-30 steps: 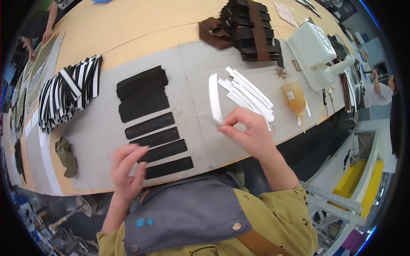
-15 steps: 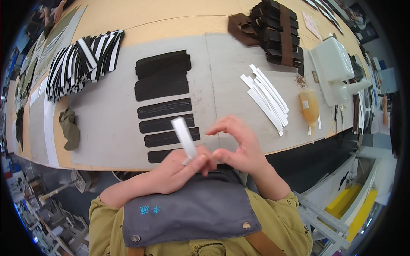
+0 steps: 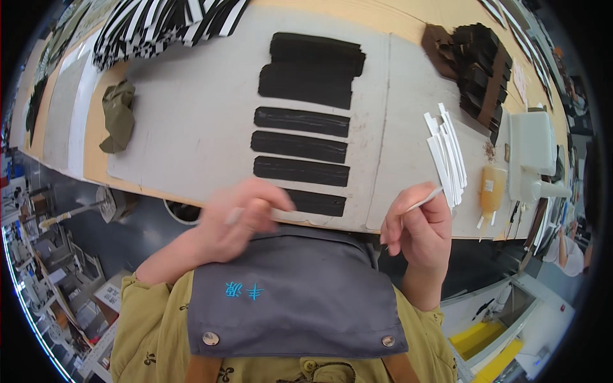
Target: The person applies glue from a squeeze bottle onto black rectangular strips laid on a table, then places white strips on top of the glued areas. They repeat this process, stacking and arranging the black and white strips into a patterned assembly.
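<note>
My left hand (image 3: 246, 217), blurred by motion, is closed at the table's near edge. A short white end of a strip (image 3: 235, 216) shows at its fingers; the rest is hidden. To the right, my right hand (image 3: 423, 223) pinches a thin white strip (image 3: 424, 199), seen almost edge-on. Between the hands and beyond them, several narrow black strips (image 3: 300, 145) lie in a row, with shiny streaks along some of them. The nearest black strip (image 3: 316, 203) is beside my left hand. Wider black pieces (image 3: 306, 83) lie overlapped behind the row.
Loose white strips (image 3: 447, 153) lie beyond my right hand. Right of them stand a bottle of amber liquid (image 3: 491, 188) and a pale green-white device (image 3: 533, 143). Dark bundled pieces (image 3: 482, 76) sit far right, black-and-white strips (image 3: 172, 22) far left, and olive cloth (image 3: 118, 118) at left.
My hands have moved apart from each other. The right hand, earlier open with curved fingers, now pinches a white strip. The upright strip in my left hand is now mostly hidden. The view has shifted.
</note>
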### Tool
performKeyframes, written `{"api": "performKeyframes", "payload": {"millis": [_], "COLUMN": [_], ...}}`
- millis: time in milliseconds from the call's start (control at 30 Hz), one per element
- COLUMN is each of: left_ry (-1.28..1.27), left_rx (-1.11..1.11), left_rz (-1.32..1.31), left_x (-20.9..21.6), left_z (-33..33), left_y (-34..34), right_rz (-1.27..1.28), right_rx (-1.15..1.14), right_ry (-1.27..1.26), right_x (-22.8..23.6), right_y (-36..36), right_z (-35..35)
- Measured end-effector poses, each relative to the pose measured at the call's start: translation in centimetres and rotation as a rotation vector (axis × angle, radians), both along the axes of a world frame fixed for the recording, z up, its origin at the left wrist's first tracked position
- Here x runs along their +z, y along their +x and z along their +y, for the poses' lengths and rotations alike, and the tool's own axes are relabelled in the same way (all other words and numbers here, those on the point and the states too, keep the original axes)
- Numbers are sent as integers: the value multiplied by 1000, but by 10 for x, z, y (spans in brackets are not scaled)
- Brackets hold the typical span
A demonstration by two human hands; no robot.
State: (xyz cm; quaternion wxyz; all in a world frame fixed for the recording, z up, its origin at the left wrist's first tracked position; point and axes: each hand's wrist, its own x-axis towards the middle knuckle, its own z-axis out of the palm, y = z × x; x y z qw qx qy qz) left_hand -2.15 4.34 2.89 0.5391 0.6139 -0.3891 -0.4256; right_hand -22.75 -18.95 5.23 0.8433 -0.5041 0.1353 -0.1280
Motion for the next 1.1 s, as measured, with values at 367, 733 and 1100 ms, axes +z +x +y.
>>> {"api": "performKeyframes", "payload": {"millis": [367,733,1100], "left_ry": [-162,-174,-188], "left_rx": [164,168,163], "left_rz": [-1263,-1192,-1168], "left_x": [-52,-70,-71], "left_z": [49,51,51], "left_y": [10,13,15], "right_rz": [442,488,572], "right_rx": [292,239,235], "right_ry": [-934,-1151,-1280], "right_x": [-18,-36,-39], "right_y": [63,85,88], "right_z": [56,85,91]}}
